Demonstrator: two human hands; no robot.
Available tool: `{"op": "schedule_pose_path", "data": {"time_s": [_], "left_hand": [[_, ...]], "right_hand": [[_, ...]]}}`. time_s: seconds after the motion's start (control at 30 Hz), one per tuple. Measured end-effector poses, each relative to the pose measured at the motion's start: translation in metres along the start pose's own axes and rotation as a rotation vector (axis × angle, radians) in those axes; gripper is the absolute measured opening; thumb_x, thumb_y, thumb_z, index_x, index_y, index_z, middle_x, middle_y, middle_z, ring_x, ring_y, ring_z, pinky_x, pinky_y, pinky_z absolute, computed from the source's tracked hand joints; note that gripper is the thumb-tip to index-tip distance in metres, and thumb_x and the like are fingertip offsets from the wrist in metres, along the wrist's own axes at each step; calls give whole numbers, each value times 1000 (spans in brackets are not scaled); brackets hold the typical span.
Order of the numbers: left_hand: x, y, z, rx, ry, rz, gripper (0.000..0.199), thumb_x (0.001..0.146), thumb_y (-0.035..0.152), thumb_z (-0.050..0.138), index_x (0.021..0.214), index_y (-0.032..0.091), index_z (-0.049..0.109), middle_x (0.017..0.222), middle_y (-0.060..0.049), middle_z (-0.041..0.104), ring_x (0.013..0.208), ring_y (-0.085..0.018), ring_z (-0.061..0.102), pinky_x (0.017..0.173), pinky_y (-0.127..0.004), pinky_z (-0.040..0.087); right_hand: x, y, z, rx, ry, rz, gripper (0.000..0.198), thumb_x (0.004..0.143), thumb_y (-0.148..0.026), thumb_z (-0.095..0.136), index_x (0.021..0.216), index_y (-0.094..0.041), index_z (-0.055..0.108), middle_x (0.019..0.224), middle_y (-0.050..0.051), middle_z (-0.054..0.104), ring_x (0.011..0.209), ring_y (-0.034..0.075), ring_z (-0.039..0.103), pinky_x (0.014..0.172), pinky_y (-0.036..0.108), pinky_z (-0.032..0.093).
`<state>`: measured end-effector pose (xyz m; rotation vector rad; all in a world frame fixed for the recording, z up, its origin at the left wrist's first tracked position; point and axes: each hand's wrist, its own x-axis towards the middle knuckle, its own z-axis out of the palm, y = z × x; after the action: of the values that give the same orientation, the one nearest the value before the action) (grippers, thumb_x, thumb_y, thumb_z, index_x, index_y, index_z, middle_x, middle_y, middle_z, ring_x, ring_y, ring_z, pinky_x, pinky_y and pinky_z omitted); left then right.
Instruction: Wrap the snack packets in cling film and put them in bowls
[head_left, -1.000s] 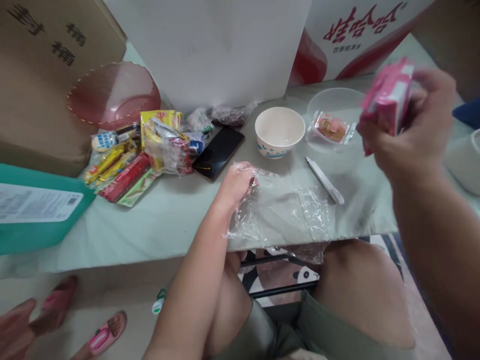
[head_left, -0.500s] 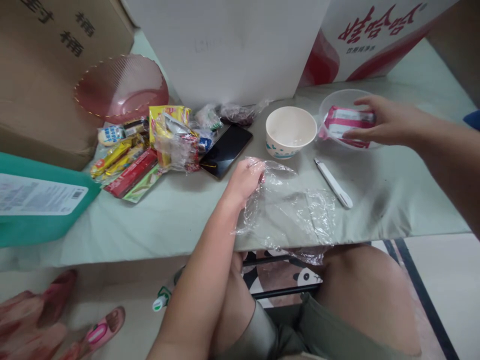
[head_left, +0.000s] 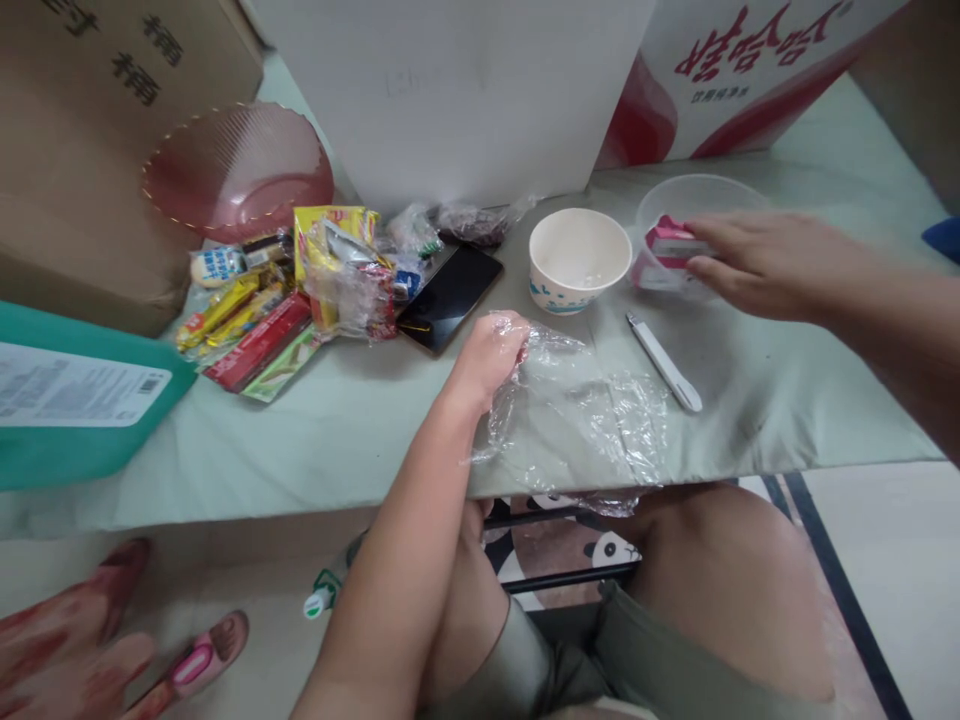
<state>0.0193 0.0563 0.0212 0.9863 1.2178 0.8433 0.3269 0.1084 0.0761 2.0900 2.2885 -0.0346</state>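
Observation:
My left hand (head_left: 493,352) is closed round the gathered end of a clear plastic bag (head_left: 581,415), which spreads crumpled over the cloth and hangs past the table edge. On the right, my right hand (head_left: 761,258), a little blurred, has its thumb and fingers closed on a pink-and-white packet (head_left: 671,245) inside a clear plastic bowl (head_left: 709,190). The hand hides the packet's right part. Between the hands stands a white paper bowl (head_left: 580,262) with a blue print. A white utility knife (head_left: 664,362) lies in front of the bowls.
A phone (head_left: 454,295) and a heap of wrapped snacks (head_left: 255,310) lie left of my left hand. Behind them stands a pink glass bowl (head_left: 240,170). Boxes (head_left: 457,100) line the back; a green container (head_left: 82,400) stands left. Another person's feet (head_left: 202,655) show below.
My right hand has moved slightly, its fingers closing on the packet, which now shows less of its face. My left hand keeps its hold on the plastic bag.

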Motion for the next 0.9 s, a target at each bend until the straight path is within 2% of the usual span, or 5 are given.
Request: {"op": "schedule_pose_path", "data": {"time_s": [0.1,0.2,0.37,0.57,0.9], "left_hand": [[0,1,-2,-54,-20,0,28,81,12,52,55,18,44,49,5,44,39,-4,32,38,-18,16],[-2,6,-9,-151,-66,-10,26,81,14,52,56,17,45,49,4,43,37,-3,31,36,-17,14],[-9,24,-21,-323,-184,-184,26,83,20,55,61,19,41,50,7,40,34,-1,24,36,-14,12],[-9,26,-30,-297,-165,-180,31,84,24,58,60,19,39,50,7,36,35,-1,24,36,-15,13],[4,28,-41,-354,-41,-151,33,82,27,61,63,21,35,49,7,31,36,-2,23,33,-14,13]], "right_hand": [[-25,-10,-9,2,204,-53,53,99,-43,57,146,-18,58,151,16,58,145,38,49,119,67,27],[-67,-30,-7,205,415,-127,52,96,-48,56,139,-19,62,133,18,70,128,35,65,107,55,49],[-112,-85,50,535,182,-284,67,83,-52,70,141,-22,57,139,16,66,126,37,65,102,54,55],[-95,-108,90,672,416,59,17,78,-21,60,86,-28,73,93,3,79,92,27,74,87,44,57],[-80,-84,85,1197,675,455,14,86,-26,55,93,-22,65,77,-2,66,61,12,63,62,29,52]]}}
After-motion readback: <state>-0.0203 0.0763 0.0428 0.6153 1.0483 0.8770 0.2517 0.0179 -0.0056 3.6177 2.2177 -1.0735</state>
